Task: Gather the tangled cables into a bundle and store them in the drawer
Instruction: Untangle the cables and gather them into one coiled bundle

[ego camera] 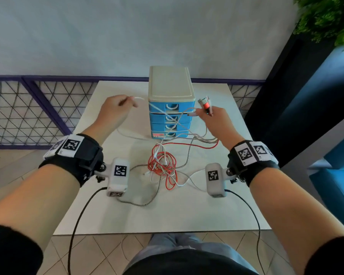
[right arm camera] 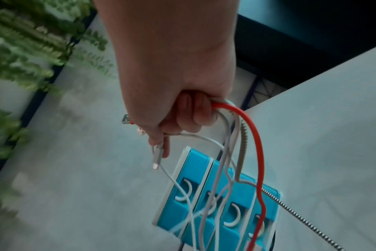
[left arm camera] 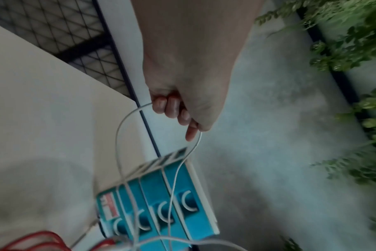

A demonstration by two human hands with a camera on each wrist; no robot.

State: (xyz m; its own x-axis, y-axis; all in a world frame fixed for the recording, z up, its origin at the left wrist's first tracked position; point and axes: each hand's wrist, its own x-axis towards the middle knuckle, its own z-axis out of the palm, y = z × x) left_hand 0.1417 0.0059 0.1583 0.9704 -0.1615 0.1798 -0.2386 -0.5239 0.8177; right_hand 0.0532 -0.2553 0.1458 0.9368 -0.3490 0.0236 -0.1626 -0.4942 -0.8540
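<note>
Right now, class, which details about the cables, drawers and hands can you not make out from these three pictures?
- Head view: the left hand is motion-blurred; its pinch on the white cable is unclear.
- Head view: the red label on the bottom drawer is too small to read.
- All views: the drawers are closed, hiding their contents.
- Right wrist view: the right hand covers the plugs; their number is unclear.

Soft, even daylight in the head view with bowed edges; both wrist views are dimmer and motion-blurred.
</note>
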